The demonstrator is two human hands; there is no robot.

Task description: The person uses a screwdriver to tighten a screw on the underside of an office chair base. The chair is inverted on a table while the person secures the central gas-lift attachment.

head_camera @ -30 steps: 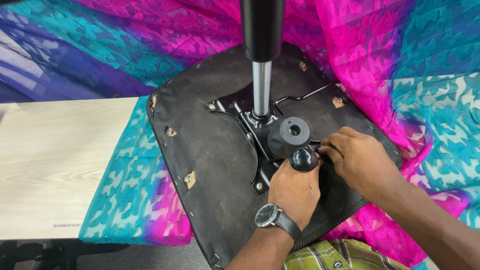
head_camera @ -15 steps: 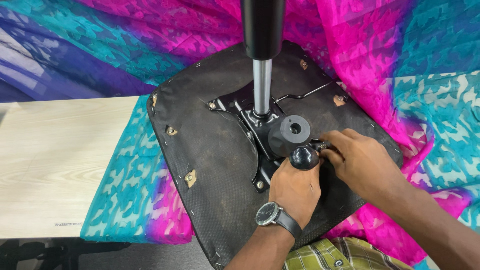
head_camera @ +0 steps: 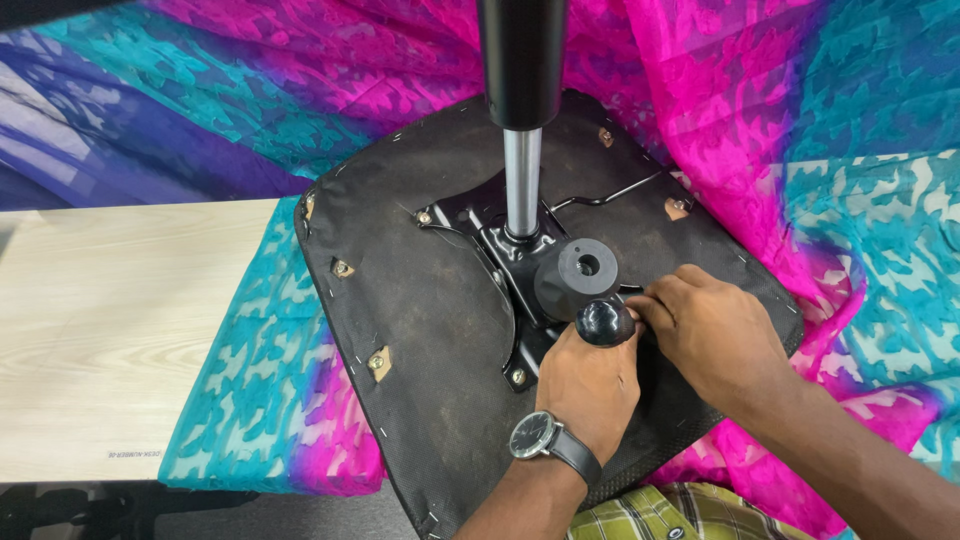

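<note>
On fuzzy black seat underside (head_camera: 430, 330): both hands (head_camera: 590, 385) grip glossy round knob (head_camera: 604, 322).

We see a black fabric seat underside (head_camera: 430, 330), a pink, teal and purple patterned cloth (head_camera: 800, 130), a pale wood-grain table (head_camera: 120, 330), and a glossy black round knob (head_camera: 604, 323).

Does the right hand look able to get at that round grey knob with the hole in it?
Probably yes. The right hand rests on the seat underside just beside the grey knob, nothing lies between them, and the left hand holding the black ball handle sits lower, out of the way.
</note>
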